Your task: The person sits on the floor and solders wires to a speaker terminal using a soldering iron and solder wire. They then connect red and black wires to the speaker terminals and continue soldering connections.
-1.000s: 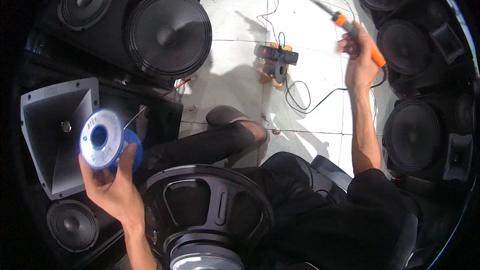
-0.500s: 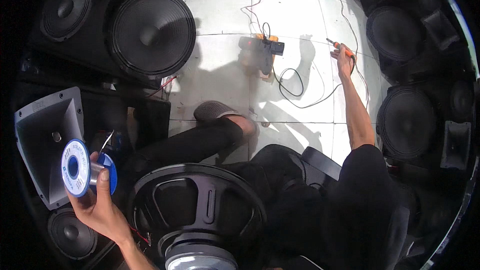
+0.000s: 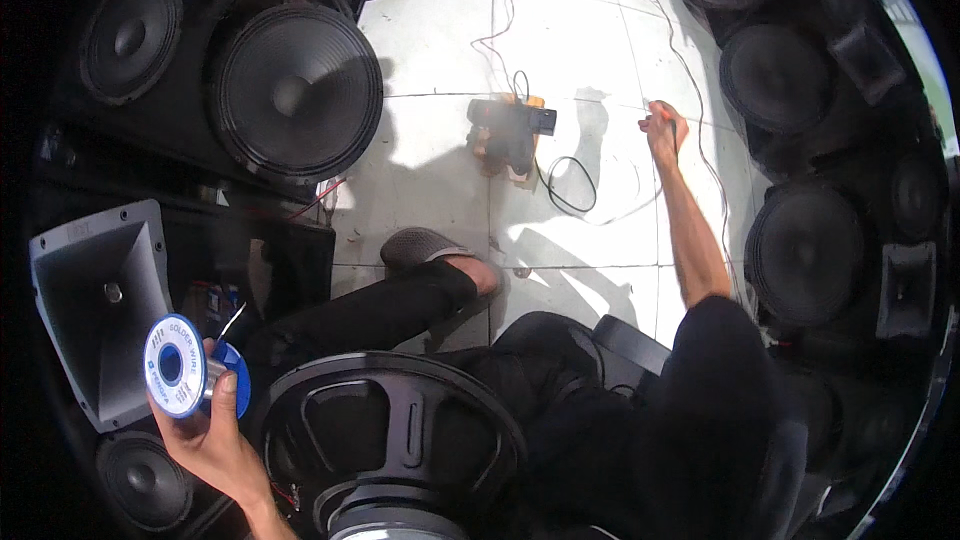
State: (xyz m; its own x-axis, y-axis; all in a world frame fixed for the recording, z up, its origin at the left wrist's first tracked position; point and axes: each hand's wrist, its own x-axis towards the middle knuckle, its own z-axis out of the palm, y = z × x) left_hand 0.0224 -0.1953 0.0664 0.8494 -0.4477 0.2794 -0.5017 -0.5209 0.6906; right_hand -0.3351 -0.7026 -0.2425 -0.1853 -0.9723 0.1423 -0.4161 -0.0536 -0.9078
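Observation:
At the lower left, my left hand (image 3: pixel 213 452) is wrapped round a spool of solder wire (image 3: pixel 174 366) with blue flanges and a white label. A loose end of the solder sticks up past the spool. My right arm stretches far forward over the floor, and my right hand (image 3: pixel 664 137) is closed round a soldering iron (image 3: pixel 656 109) with an orange handle. The iron's tip hardly shows. Near my lap lies a large loose speaker driver (image 3: pixel 411 427), its black metal basket and magnet upward, with thin red wires at its left edge.
An orange block with a black plug (image 3: pixel 541 121) sits on the white tiled floor (image 3: pixel 420 190). A black cord (image 3: pixel 572 185) loops beside it; a longer cable runs farther out. Speaker cabinets line both sides, including a big cone (image 3: pixel 300 90) and a grey horn (image 3: pixel 100 310) at left.
My right hand has drawn slightly left, and the iron has turned so that less of it shows. The left hand with the solder spool has shifted a little right and down. The view has tilted slightly.

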